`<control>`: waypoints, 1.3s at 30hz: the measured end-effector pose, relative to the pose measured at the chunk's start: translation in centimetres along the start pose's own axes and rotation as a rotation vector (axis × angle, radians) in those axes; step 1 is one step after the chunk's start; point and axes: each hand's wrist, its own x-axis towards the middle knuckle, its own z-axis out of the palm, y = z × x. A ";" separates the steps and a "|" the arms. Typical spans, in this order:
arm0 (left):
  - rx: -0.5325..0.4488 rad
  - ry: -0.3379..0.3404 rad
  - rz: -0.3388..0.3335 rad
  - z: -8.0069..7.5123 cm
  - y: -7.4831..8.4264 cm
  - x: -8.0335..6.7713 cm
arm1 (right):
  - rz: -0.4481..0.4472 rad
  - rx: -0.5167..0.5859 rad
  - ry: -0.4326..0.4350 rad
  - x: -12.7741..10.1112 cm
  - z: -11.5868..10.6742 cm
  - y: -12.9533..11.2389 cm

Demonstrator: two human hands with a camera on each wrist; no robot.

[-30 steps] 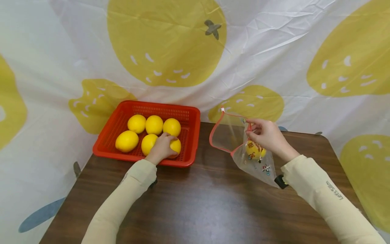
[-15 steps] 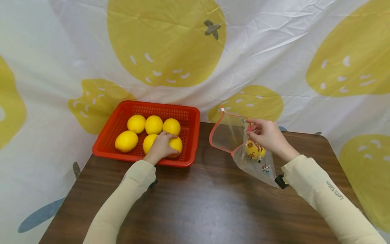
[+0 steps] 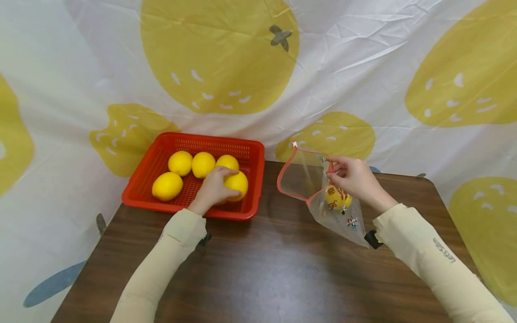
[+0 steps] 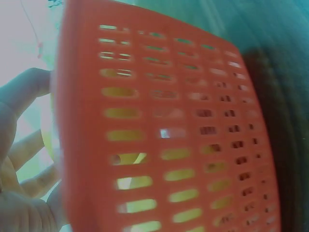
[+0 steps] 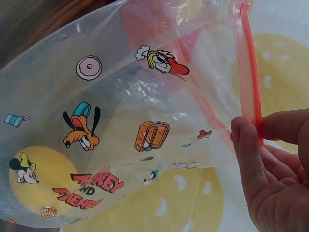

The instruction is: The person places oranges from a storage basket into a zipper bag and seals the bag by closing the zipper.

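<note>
In the head view my left hand [image 3: 213, 190] grips a yellow lemon [image 3: 238, 185] over the right part of a red basket [image 3: 260, 179]. Several other lemons lie in the basket, one of them a lemon [image 3: 167, 186] at the front left. The basket wall [image 4: 82, 145] hides most of what the left hand does in the left wrist view. My right hand [image 3: 357, 179] pinches the red zip edge of a clear zip bag [image 3: 337, 224], whose mouth gapes toward the basket. Inside the bag sits a lemon [image 5: 41, 181], seen through the printed plastic.
Basket and bag are on a brown wooden table [image 3: 274, 269]. Behind it hangs a white cloth [image 3: 343, 54] printed with big yellow fruit. The bag's white zip slider [image 3: 295, 144] stands at the top left of its mouth.
The left hand has taken hold of a lemon at the basket's front right and raised it slightly. The right hand and the bag have stayed still.
</note>
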 end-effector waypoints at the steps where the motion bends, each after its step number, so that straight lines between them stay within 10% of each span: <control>1: -0.008 0.004 0.003 -0.1 0.1 0.0 | -0.001 0.001 -0.001 0.0 0.0 0.0; 21: -0.123 0.109 0.166 -0.9 5.3 0.5 | 0.002 0.004 -0.011 0.1 0.1 -0.1; 39: -0.317 0.051 0.234 1.3 10.0 1.7 | -0.010 0.009 0.005 0.3 0.5 0.1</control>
